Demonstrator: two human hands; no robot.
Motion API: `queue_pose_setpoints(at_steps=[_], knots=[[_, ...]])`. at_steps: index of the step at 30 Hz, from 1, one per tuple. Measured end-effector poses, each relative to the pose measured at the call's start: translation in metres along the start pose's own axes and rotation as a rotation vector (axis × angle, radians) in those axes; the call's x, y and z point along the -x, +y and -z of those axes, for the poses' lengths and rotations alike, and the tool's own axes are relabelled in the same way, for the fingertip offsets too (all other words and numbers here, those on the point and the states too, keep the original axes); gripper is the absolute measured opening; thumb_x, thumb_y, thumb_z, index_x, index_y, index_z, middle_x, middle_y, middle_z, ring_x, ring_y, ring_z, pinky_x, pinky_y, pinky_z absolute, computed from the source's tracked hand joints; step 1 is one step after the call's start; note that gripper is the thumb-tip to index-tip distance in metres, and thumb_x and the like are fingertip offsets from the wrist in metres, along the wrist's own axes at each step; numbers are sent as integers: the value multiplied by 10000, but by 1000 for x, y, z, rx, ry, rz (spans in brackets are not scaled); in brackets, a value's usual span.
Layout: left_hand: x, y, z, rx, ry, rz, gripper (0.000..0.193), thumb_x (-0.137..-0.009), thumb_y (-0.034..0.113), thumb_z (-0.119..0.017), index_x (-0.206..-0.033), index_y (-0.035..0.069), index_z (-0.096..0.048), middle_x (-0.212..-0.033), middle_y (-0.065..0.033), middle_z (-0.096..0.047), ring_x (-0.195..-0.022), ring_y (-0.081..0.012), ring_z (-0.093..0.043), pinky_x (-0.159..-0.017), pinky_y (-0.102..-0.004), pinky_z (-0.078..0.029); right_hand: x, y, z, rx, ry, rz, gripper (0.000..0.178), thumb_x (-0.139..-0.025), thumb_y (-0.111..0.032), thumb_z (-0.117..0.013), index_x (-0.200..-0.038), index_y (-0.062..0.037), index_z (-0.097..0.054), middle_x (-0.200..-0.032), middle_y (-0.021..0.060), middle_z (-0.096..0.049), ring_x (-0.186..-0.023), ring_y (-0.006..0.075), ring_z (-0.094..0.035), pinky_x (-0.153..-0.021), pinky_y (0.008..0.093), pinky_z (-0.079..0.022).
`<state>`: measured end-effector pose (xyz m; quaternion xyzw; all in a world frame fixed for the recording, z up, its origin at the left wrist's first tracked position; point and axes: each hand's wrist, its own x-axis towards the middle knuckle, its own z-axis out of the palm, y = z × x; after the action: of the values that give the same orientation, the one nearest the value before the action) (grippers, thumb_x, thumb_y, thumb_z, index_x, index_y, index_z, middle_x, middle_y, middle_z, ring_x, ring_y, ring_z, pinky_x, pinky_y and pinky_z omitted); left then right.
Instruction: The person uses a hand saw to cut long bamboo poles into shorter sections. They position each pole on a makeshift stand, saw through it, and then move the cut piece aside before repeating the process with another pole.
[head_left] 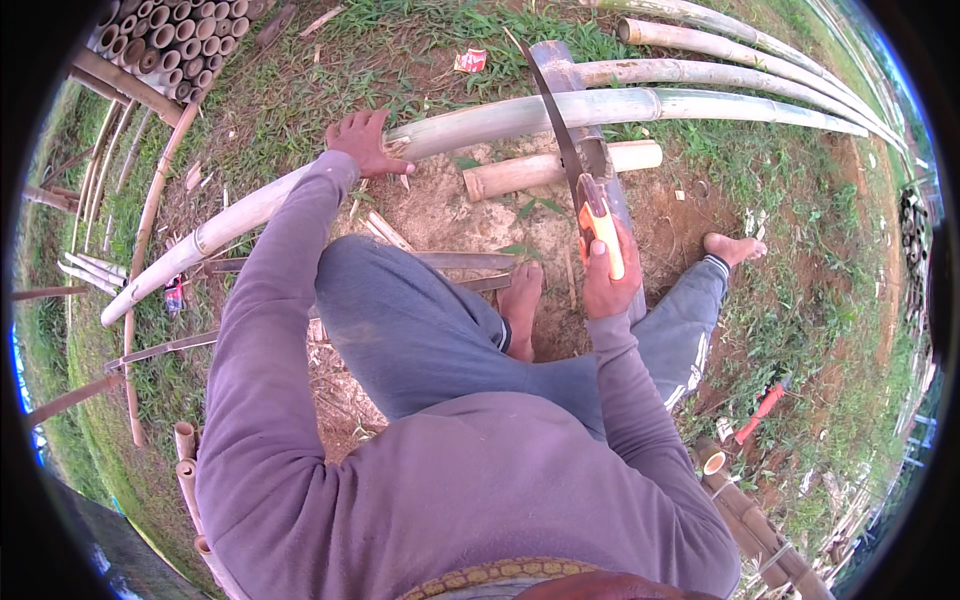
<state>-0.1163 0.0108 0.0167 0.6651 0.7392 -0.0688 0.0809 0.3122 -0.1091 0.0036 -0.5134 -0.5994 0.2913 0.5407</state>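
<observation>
A long pale bamboo pole [500, 119] runs across in front of me. My left hand [362, 143] lies on it, fingers spread and thumb stuck out, pressing on it without wrapping round. In my right hand [610, 268] is the orange handle of a handsaw [601, 228], gripped by closed fingers. Its dark, slightly curved blade points away from me and crosses the pole; whether the teeth are in the bamboo I cannot tell. Under the pole, by the saw, lies a thick round post [556, 65]. A short cut length of bamboo [540, 176] sits nearer to me.
More long bamboo poles [720, 75] lie at the far right. Cut bamboo tubes [180, 40] are stacked at the far left. A red-handled tool [765, 408] lies in the grass on the right. My bare foot [521, 305] is on the dirt below the short piece.
</observation>
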Motion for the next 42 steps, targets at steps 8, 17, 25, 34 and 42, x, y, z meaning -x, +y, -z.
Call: queue_pose_setpoints(at_steps=[8,17,25,34,42], knots=[[-50,114,12,109,-78,-134,883,-746,484,-892,-1466,152,-502,-1346,-164,-673,-1277,-371,-635,-1080,-553,-489,-10,-25,-1,91,-25,-3,413,-1055,-149,-649,-1412,54,-603,-1389,188,-660,-1263,258,-640,-1062,364,-514],[-52,115,10,167,-88,-126,655,-784,370,-837,-1322,133,-547,-1183,-170,-741,-1132,-396,-709,-996,-523,-541,34,-29,31,173,-40,-3,478,-1039,-170,-676,-1412,107,-565,-1350,235,-674,-1228,305,-672,-1042,393,-536],[-53,115,1,193,-85,-116,640,-790,345,-832,-1332,133,-566,-1195,-166,-734,-1147,-384,-704,-1000,-510,-543,2,-6,4,219,-44,116,431,-1033,-122,-674,-1385,112,-590,-1348,235,-684,-1223,291,-681,-1034,392,-543],[-46,111,12,190,-104,-112,643,-781,346,-836,-1321,120,-571,-1183,-164,-735,-1134,-386,-709,-1006,-507,-546,13,-23,19,-7,-75,-140,428,-1040,-127,-669,-1389,105,-580,-1297,214,-695,-1163,284,-691,-1005,385,-555],[-47,106,2,196,-30,-145,624,-774,347,-844,-1292,118,-580,-1160,-166,-736,-1076,-398,-725,-957,-515,-563,-16,-11,-9,150,-60,5,439,-1038,-114,-678,-1417,85,-579,-1299,215,-706,-1145,245,-701,-943,359,-585]])
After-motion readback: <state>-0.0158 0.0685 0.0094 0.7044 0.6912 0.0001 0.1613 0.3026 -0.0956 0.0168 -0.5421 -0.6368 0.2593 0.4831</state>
